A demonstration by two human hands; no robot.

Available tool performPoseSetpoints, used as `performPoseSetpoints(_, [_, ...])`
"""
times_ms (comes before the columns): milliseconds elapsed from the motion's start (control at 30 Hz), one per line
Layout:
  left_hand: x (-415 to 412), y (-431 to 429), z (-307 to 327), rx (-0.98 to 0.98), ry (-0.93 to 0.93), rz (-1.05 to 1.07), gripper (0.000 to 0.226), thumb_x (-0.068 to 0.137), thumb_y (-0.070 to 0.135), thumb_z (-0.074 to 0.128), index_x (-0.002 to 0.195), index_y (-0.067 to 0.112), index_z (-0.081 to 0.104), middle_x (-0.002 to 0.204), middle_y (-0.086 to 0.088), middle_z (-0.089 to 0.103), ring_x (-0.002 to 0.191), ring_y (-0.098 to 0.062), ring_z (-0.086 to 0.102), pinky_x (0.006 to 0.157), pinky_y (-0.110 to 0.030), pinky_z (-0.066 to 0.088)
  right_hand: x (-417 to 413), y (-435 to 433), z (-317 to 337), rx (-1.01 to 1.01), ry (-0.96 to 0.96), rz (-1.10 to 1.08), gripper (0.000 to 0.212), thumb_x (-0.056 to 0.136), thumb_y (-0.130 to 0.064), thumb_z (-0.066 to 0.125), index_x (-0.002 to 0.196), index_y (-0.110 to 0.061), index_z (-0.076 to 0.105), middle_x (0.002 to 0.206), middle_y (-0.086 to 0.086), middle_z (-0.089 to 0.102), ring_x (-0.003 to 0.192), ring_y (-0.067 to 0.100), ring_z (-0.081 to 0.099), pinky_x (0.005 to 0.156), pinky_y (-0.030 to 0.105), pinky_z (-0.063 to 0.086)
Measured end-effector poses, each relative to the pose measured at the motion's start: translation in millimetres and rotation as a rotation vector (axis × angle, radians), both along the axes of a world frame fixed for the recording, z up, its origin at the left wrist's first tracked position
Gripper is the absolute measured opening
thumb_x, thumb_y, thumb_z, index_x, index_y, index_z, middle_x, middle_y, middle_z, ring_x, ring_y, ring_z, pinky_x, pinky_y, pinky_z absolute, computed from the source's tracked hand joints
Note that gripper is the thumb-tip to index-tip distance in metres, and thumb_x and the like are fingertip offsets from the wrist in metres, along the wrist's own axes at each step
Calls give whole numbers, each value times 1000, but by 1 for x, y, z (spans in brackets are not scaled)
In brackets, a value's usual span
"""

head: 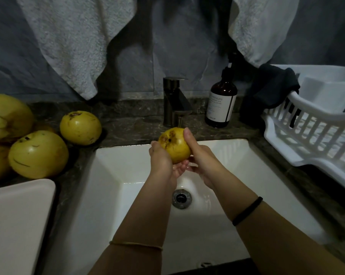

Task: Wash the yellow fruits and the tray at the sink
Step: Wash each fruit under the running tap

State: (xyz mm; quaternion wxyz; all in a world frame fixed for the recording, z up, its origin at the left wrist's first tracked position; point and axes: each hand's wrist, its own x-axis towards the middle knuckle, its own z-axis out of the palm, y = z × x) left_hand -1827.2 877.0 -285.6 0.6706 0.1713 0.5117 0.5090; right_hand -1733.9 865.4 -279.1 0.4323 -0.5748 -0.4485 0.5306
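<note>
Both forearms are reaching over the white sink [128, 165], its drain [181, 198] lying just below the wrists, and the white tray [19, 215] is sitting well left of the fingers. Ahead, the left hand [161, 161] is cupping a yellow fruit [175, 145] from underneath, fingers curled round its base, while the right hand [203, 161] is clasping the other flank, with the thumb pressing along the top beside the brown scar. Held above the basin, just under the faucet [175, 102], the fruit is looking firm, round and fairly hefty. Wet skin will probably be slippery, so wrapping both sides at the widest part seems safest. Beyond and left of the fingers, more yellow fruits [38, 154] are resting on the counter, and a brown bottle [221, 104] and a white rack [316, 126] are standing to the right.
</note>
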Motion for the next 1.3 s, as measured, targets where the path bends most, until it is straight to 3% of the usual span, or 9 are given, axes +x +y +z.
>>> performPoseSetpoints(367, [0,1,0,-19,46,-24,65,94,65,27,136,18,40,108,-25,63,51,-23,60,38,-21,47,3,0,0,-50,-94,-34,80,70,-82,44,116,-18,58,106,2,66,100,16,61,95,37,48])
performPoseSetpoints(533, [1,0,1,1,29,-22,66,94,65,26,136,16,41,111,-25,63,46,-21,60,39,-20,47,1,-1,3,-45,-69,-13,61,75,-79,42,97,-24,58,98,-2,65,96,14,61,92,34,50])
performPoseSetpoints(633, [3,-2,2,28,27,-29,66,95,64,25,137,16,41,111,-25,63,40,-20,61,40,-21,49,0,0,3,-45,-62,-9,68,78,-77,40,111,-21,57,106,2,65,99,16,60,94,36,50])
performPoseSetpoints(800, [4,-7,9,61,17,-46,69,92,66,27,138,17,41,107,-21,64,63,-24,64,47,-25,53,-1,0,2,-39,-30,-16,75,80,-77,37,120,-17,58,110,5,66,101,18,62,93,36,51])
performPoseSetpoints(900, [3,-11,13,86,29,-39,70,89,69,33,137,19,41,110,-19,62,73,-27,67,54,-30,55,-2,-1,3,-23,-24,-2,62,85,-73,34,110,-21,55,100,1,65,95,15,61,88,33,50])
performPoseSetpoints(1033, [3,-16,17,151,114,30,54,94,60,36,134,25,41,117,-13,59,85,-25,65,56,-29,53,-3,-2,2,134,-25,-44,43,91,-60,42,117,-26,49,116,2,61,100,15,61,88,33,51])
performPoseSetpoints(1100, [2,-17,18,249,215,44,45,96,54,38,133,28,40,122,-8,55,97,-23,61,64,-30,55,-4,-4,1,236,-45,-33,47,90,-52,50,127,-24,45,120,-2,57,104,13,58,89,30,50])
performPoseSetpoints(1200, [1,-22,19,409,292,62,37,99,44,39,133,29,41,125,-2,52,109,-21,55,90,-41,52,-5,-5,1,304,-54,-17,58,87,-46,58,136,-23,37,119,-7,53,111,14,55,94,33,50])
performPoseSetpoints(1300, [1,-23,20,497,340,108,38,100,48,32,125,29,53,118,0,58,109,-18,56,99,-41,46,-3,-4,6,269,121,-63,53,92,-48,50,137,-22,38,127,1,51,111,18,56,80,29,54])
